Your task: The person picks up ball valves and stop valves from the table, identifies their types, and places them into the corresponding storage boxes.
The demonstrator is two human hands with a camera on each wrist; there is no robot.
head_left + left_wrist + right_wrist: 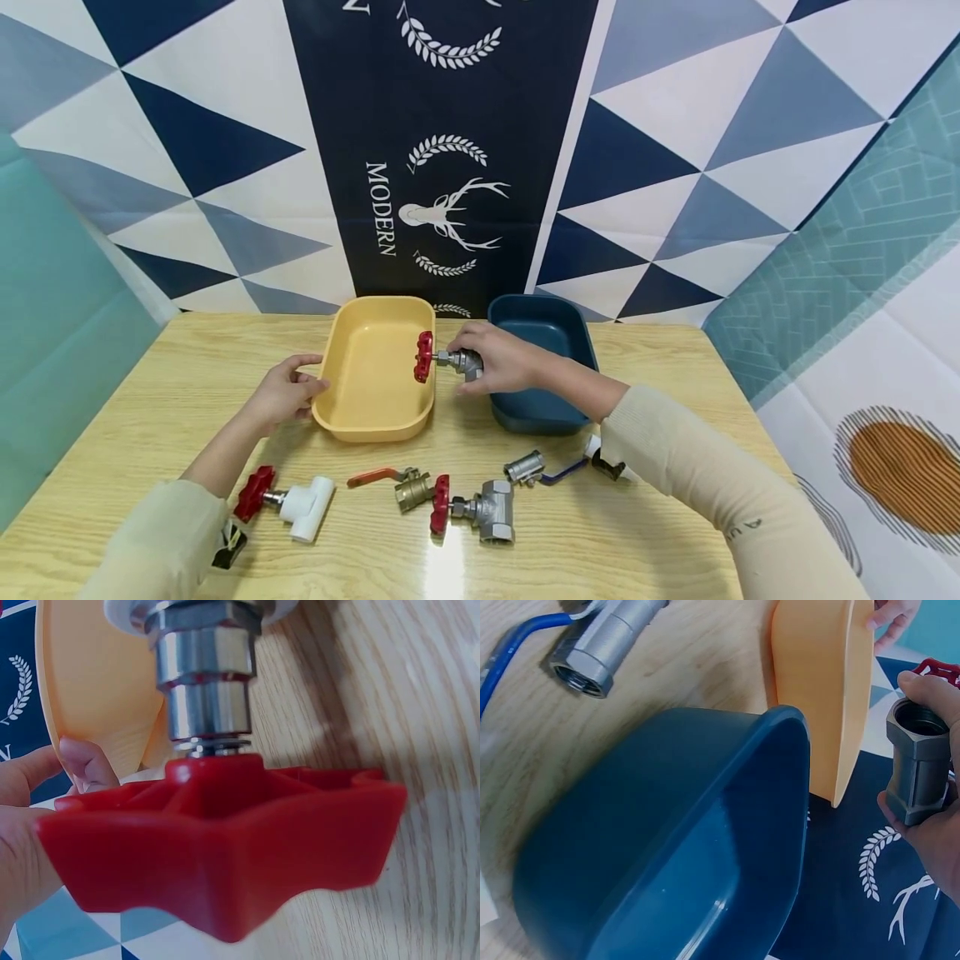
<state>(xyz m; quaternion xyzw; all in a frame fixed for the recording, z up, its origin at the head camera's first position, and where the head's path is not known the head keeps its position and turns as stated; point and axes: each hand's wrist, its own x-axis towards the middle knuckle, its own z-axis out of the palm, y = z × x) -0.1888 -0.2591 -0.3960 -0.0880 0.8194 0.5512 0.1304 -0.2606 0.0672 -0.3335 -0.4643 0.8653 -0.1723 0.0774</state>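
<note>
Right hand (pixel 501 360) has its grip wrapped round the steel body of a red-handled valve (pixel 444 360), held over the right rim of the yellow tray (pixel 372 400), handwheel over the tray's inside. Left hand (pixel 285 392) touches the tray's left rim, fingers loosely curled at the edge, thumb above; can't tell if it truly clamps. Blue tray (pixel 542 412) sits just right of the yellow one, under the right wrist.

On the table (pixel 180 367) near the person: white-bodied valve (pixel 288 500), brass ball valve (pixel 401 487), a steel gate valve (pixel 476 508), blue-lever valve (pixel 536 469). All well apart from the trays.
</note>
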